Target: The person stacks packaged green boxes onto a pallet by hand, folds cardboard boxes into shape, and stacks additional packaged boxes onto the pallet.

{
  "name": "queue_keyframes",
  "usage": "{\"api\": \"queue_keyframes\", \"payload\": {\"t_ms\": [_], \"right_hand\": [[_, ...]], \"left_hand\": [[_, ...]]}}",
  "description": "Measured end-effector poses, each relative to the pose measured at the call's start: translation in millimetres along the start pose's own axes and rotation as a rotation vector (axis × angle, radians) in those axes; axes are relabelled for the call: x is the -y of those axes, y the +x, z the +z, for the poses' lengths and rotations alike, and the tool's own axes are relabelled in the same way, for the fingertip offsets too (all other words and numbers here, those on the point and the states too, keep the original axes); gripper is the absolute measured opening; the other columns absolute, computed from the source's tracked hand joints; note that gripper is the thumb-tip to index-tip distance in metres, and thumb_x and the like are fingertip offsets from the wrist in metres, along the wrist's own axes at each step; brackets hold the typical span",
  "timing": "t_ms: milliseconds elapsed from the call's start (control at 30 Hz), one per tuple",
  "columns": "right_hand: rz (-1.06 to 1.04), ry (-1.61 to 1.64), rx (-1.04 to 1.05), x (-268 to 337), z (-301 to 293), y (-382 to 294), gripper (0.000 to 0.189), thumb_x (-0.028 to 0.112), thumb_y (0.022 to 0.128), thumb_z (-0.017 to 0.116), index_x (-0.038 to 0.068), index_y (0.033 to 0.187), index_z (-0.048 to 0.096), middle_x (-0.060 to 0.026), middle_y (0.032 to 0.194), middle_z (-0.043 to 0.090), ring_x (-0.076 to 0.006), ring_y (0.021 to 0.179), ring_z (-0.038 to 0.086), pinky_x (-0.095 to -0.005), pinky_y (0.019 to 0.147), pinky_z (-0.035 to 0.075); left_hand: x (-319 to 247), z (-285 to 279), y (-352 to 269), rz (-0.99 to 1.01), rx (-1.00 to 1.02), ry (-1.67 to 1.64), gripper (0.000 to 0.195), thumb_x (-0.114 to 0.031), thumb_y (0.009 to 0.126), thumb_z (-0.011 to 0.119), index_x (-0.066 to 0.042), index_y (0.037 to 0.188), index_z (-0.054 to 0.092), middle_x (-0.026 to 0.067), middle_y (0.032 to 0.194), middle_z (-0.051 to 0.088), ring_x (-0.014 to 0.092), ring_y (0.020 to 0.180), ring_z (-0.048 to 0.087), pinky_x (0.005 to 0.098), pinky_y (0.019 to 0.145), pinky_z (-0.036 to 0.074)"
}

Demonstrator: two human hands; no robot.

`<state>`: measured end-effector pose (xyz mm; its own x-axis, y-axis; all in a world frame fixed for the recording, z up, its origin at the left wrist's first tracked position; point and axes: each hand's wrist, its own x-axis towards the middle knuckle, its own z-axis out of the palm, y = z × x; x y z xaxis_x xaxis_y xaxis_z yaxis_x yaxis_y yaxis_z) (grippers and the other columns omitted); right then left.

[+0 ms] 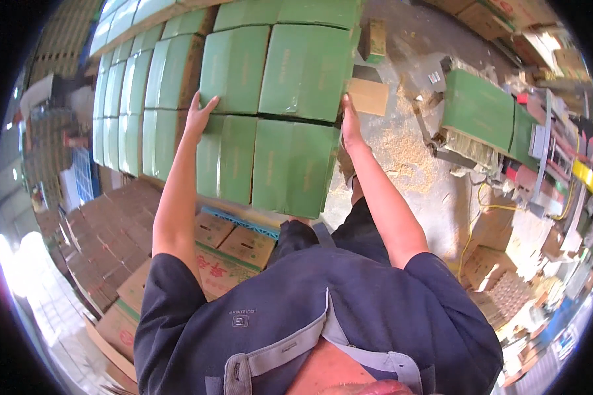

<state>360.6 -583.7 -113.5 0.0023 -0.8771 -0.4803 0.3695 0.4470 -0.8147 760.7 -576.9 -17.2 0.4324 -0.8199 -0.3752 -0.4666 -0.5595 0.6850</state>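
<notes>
Two green cardboard cartons, a left one (pixel 234 69) and a right one (pixel 306 71), sit side by side on the stack in front of me. My left hand (pixel 198 116) grips the left carton at its near left edge, thumb on top and fingers over the side. Against the right carton's outer side lies my right hand (pixel 352 123), its fingers along the edge near the corner. Nearer my body are two more green cartons, a left (pixel 225 158) and a right (pixel 294 165). The undersides of the held pair are hidden.
More green cartons (pixel 165 69) continue the stack leftward. Brown cartons (pixel 237 244) and a blue plastic pallet (pixel 242 222) are below left. Wood shavings (pixel 405 153) and a flat cardboard piece (pixel 369 96) lie on the floor. Machinery with a green carton (pixel 479 108) and yellow cable (pixel 469 237) stand right.
</notes>
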Motion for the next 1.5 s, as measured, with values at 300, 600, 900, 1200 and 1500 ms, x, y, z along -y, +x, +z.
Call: {"api": "queue_keyframes", "payload": {"t_ms": [300,600,900,1200,1500], "right_hand": [[0.058,-0.117,-0.032,-13,-46,5,0.065,0.042,0.094,0.053,0.0,0.142,0.041,-0.0189,0.149,0.037,-0.0326,0.14,0.03,-0.0427,0.115,0.021],[-0.524,-1.945,-0.277,163,-303,61,0.058,0.024,0.087,0.057,0.013,0.142,0.042,-0.0072,0.15,0.036,-0.0309,0.141,0.029,-0.0551,0.113,0.021],[-0.535,-0.634,-0.985,204,-381,-75,0.032,0.012,0.088,0.062,0.001,0.118,0.064,-0.0102,0.111,0.068,-0.0211,0.099,0.066,-0.0308,0.09,0.049],[-0.221,0.354,-0.995,206,-486,-77,0.046,0.031,0.087,0.067,0.009,0.126,0.055,-0.0081,0.114,0.057,-0.0217,0.106,0.055,-0.0393,0.089,0.047],[-0.089,0.744,-0.731,236,-480,6,0.071,0.04,0.075,0.08,0.008,0.128,0.046,-0.0133,0.117,0.052,-0.0296,0.109,0.051,-0.0467,0.096,0.043]], "left_hand": [[-75,35,-36,0.367,-0.366,0.496,0.07,-0.032,0.086,0.069,-0.009,0.145,0.039,0.0138,0.141,0.047,0.023,0.132,0.042,0.0371,0.108,0.034],[-278,447,-84,0.288,0.674,-0.122,0.096,-0.047,0.081,0.07,0.0,0.149,0.022,0.025,0.149,0.033,0.033,0.141,0.028,0.0379,0.115,0.022],[-397,598,-166,0.268,0.886,-0.308,0.09,-0.052,0.085,0.064,-0.005,0.151,0.023,0.02,0.147,0.038,0.027,0.135,0.036,0.0397,0.107,0.033],[-411,632,-177,-0.159,0.826,-0.553,0.086,-0.023,0.073,0.082,-0.01,0.142,0.032,0.0154,0.133,0.05,0.029,0.119,0.052,0.0451,0.096,0.044],[-373,560,-122,-0.231,0.889,-0.672,0.039,-0.021,0.085,0.072,-0.007,0.117,0.057,0.0113,0.109,0.064,0.027,0.098,0.065,0.0414,0.084,0.055]]}}
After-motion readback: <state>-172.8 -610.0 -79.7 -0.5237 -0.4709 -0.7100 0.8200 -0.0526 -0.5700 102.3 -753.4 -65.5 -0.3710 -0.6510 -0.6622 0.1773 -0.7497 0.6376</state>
